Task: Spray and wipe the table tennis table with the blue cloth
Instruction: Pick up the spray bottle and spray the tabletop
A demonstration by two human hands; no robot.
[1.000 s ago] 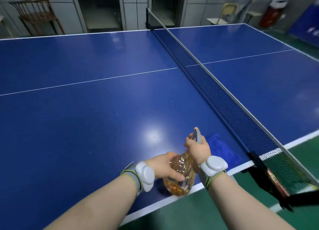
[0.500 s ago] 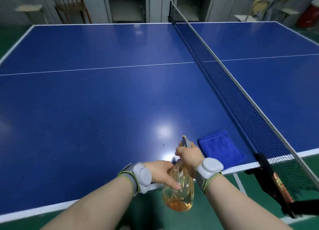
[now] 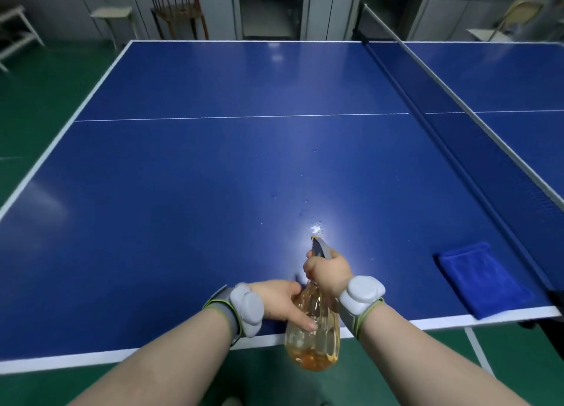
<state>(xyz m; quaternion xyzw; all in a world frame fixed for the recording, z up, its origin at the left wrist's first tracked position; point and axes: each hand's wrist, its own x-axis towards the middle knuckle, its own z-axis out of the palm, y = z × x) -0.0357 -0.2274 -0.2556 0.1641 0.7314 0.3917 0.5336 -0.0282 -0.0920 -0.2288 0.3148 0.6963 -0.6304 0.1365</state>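
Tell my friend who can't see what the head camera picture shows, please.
The right hand grips the top of an amber spray bottle, the left hand its side, over a blue table tennis table. A blue cloth lies beside the net.

Both bare forearms reach forward from the bottom of the view and converge. The left hand [image 3: 282, 300] wraps sideways round the body of the spray bottle [image 3: 314, 341], with a finger lying across its front. The right hand [image 3: 328, 273], higher and slightly ahead, curls round the bottle's neck below the trigger head. The left wristband [image 3: 244, 309] and right wristband [image 3: 361, 294] are grey, each carrying a pale rounded module.
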